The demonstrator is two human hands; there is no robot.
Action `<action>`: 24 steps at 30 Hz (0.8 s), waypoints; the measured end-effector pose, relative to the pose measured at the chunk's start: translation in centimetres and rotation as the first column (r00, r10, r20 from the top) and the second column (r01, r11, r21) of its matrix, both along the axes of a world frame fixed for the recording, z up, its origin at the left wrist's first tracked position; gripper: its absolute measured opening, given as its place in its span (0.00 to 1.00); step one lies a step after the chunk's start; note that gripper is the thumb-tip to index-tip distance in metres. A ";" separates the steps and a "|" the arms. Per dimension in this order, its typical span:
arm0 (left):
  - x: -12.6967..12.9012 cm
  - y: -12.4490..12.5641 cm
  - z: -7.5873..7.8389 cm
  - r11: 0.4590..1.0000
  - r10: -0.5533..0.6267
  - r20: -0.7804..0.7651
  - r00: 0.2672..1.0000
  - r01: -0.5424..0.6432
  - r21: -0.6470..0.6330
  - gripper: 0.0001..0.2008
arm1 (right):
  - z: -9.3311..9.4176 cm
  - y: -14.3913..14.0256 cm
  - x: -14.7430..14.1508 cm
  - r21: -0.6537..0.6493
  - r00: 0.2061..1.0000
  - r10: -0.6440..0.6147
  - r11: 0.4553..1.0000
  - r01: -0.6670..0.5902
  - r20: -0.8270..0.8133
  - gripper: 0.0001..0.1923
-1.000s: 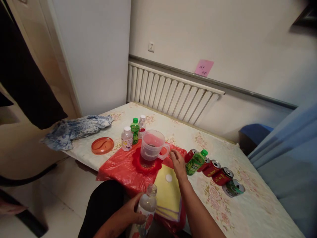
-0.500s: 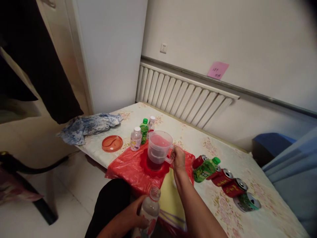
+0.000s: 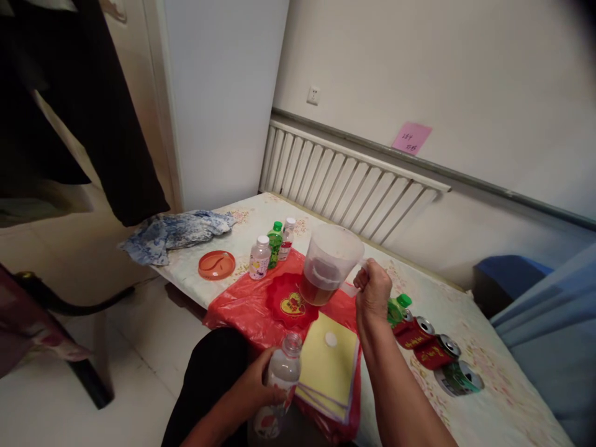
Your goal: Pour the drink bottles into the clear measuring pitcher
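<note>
My right hand (image 3: pixel 374 287) is wrapped round the handle of a clear plastic measuring jug (image 3: pixel 331 256), which is raised and tilted a little, with brownish liquid in its lower part. Just left of the jug's base is a red scalloped plate (image 3: pixel 278 298) with a yellow heart-shaped print, lying on a red plastic bag (image 3: pixel 233 310). My left hand (image 3: pixel 261 391) grips a clear plastic bottle (image 3: pixel 284 372) near the table's front edge. The bottle stands upright and its mouth is uncapped. A small white cap (image 3: pixel 331 339) lies on yellow cloths (image 3: pixel 333 366) beside it.
Three capped bottles, one a white-capped bottle (image 3: pixel 259 257), stand behind the plate. An orange lid (image 3: pixel 216 265) and a crumpled blue-white cloth (image 3: pixel 179 234) lie to the left. At right are a green-capped bottle (image 3: pixel 395 310), red cans (image 3: pixel 437 351) and a green can (image 3: pixel 459 379).
My right hand has lifted the jug off the red plate and moved it right, tilting it. The plate's print and the white cap are uncovered. My left hand still holds the bottle.
</note>
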State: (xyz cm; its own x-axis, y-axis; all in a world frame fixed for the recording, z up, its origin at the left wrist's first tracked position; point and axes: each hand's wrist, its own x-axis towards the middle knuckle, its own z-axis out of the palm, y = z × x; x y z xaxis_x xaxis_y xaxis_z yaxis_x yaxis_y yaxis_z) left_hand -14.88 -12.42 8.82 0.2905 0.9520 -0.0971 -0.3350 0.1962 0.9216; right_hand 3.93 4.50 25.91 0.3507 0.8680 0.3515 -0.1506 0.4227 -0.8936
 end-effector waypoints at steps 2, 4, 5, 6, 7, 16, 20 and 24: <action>0.2 -0.1 0.4 1.000 0.029 -0.036 0.999 -0.029 0.012 0.37 | 0.2 -0.6 0.4 -0.010 1.000 0.012 1.000 -0.012 -0.004 0.18; 0.2 -0.2 0.7 0.998 0.057 -0.090 0.994 -0.055 0.026 0.37 | 0.3 -1.3 0.9 -0.019 1.000 0.024 1.000 -0.024 -0.007 0.18; 0.2 -0.3 0.9 0.997 0.069 -0.114 0.991 -0.065 0.037 0.37 | 0.4 -1.7 1.2 -0.023 1.000 0.027 0.999 -0.027 -0.005 0.17; 0.2 -0.3 1.0 0.996 0.079 -0.134 0.988 -0.073 0.051 0.37 | 0.5 -2.1 1.5 -0.023 1.000 0.031 0.999 -0.031 0.001 0.17; 0.2 -0.3 1.0 0.995 0.088 -0.153 0.984 -0.079 0.061 0.36 | 0.7 -2.5 1.8 -0.022 0.999 0.039 0.999 -0.039 0.016 0.17; 1.1 -0.5 0.9 0.987 0.133 -0.220 0.966 -0.110 0.115 0.36 | 2.0 -6.3 6.2 -0.104 0.974 0.116 0.990 -0.097 0.195 0.22; 1.7 -0.3 1.5 0.983 0.138 -0.206 0.969 -0.110 0.145 0.39 | 2.1 -7.8 8.0 -0.168 0.953 0.161 0.978 -0.120 0.256 0.23; 2.2 0.3 2.8 0.982 0.122 -0.205 0.971 -0.088 0.164 0.37 | 2.3 -9.1 9.6 -0.223 0.925 0.172 0.970 -0.099 0.338 0.21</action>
State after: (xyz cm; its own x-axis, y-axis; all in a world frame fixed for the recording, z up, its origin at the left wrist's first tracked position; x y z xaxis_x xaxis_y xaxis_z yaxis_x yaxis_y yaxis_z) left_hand -12.67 -12.14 11.62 0.1765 0.9843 0.0032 -0.1384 0.0216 0.9901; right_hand 13.48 -4.57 28.17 0.1097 0.9631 0.2459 0.1458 0.2292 -0.9624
